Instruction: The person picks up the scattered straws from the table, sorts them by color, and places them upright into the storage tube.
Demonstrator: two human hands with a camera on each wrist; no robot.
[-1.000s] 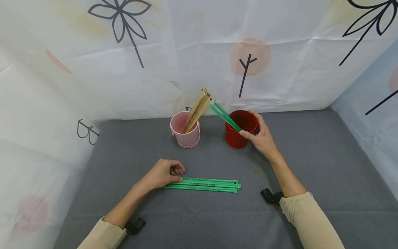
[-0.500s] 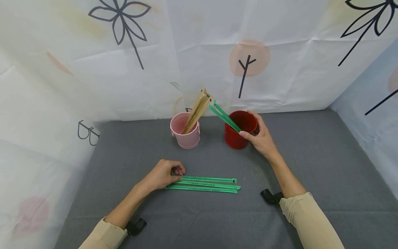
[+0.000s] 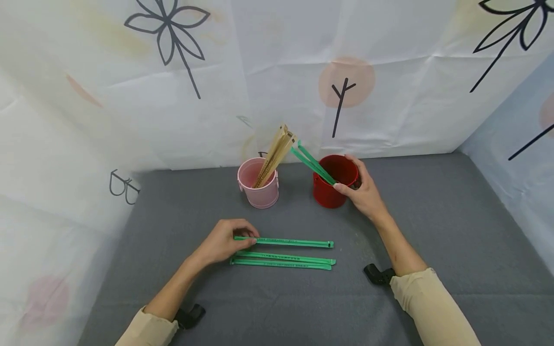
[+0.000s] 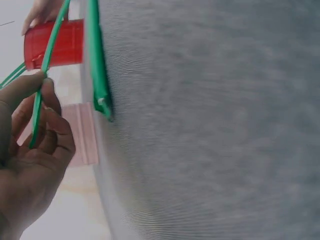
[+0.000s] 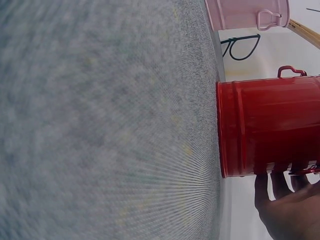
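Note:
My left hand pinches one slim green wrapped straw near its left end, between thumb and fingers. The left wrist view shows this straw off the cloth. Just below it in the head view, more green wrapped straws lie side by side on the grey cloth. My right hand holds a small red bucket by its right side, thumb at the near rim. In the right wrist view, its fingers lie against the bucket wall. Two green straws lean leftward out of this bucket.
Left of the red bucket stands a pink bucket with several beige wrapped straws leaning right in it. Both buckets stand near the back edge of the grey cloth. A white printed curtain rises behind them.
My left hand has separated one green straw from the row and drawn it up and away from the others. The right hand and both buckets keep their places.

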